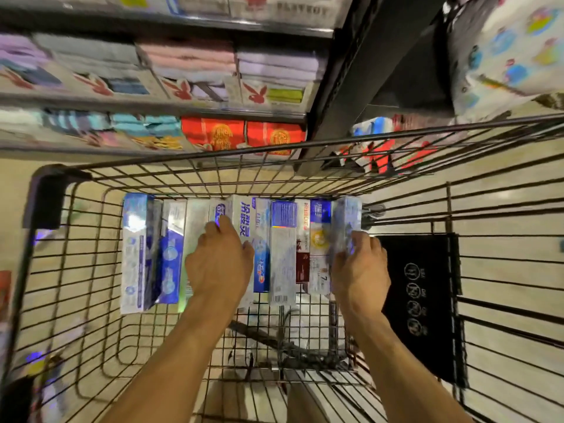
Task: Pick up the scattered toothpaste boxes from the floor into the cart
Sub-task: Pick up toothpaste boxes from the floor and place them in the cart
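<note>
Reaching down into the cart (45, 196), both hands meet a row of toothpaste boxes (283, 248) lying side by side on its wire bottom. The left hand (219, 261) has its fingers curled over the left edge of a blue-lettered box (244, 215), with the thumb on the box's face, so it grips that box. The right hand (360, 267) is well apart from the left and curls round a pale box (346, 221) at the row's right end, though blur hides the exact hold. More boxes lie left of the left hand and between the two hands. Every box has its long axis running away from the person, with its far end past the fingertips towards the cart's far wall. A black placard (421, 300) hangs just right of the right hand. Beyond the hands, past the cart's rim, stand shelves (152, 102) of folded towels.
</note>
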`<move>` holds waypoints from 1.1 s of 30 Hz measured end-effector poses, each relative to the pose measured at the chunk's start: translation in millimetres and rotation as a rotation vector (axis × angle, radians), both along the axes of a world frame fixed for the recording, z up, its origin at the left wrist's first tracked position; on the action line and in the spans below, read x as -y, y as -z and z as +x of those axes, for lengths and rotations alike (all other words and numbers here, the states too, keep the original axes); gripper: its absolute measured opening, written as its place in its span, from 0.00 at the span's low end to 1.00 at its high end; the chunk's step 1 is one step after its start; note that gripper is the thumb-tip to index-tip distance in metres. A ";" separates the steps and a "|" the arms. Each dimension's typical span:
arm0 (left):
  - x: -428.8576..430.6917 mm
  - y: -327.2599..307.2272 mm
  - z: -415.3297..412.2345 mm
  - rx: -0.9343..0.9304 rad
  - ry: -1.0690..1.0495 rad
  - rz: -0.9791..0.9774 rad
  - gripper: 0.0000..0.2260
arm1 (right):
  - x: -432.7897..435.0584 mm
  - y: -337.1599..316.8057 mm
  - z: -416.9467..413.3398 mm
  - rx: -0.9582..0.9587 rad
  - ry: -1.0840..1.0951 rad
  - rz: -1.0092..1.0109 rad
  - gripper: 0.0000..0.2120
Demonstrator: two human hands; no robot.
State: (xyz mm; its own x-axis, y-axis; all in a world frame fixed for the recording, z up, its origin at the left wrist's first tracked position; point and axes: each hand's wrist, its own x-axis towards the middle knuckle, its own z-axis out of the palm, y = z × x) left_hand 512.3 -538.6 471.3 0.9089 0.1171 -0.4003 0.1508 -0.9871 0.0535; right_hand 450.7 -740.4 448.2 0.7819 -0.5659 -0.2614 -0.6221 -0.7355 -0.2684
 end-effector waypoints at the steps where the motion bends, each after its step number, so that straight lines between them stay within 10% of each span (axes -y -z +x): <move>1: 3.3 -14.4 2.2 0.003 0.010 0.006 0.20 | 1.6 -11.3 1.7 -0.005 -0.046 -0.013 0.18; 19: -42.2 -399.6 -59.8 0.271 0.098 0.139 0.18 | -11.7 -410.3 12.2 -0.019 -0.743 -0.151 0.24; 33: -267.2 -501.8 -202.9 0.376 -0.320 0.239 0.18 | -254.6 -527.2 -10.6 0.257 -1.257 -0.133 0.26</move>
State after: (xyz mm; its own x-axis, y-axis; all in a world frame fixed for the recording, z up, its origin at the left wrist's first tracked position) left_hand 309.4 -271.4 973.2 0.8882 0.4592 0.0172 0.4594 -0.8863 -0.0581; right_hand 440.1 -485.8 975.4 0.8133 0.5814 -0.0237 0.5714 -0.8057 -0.1560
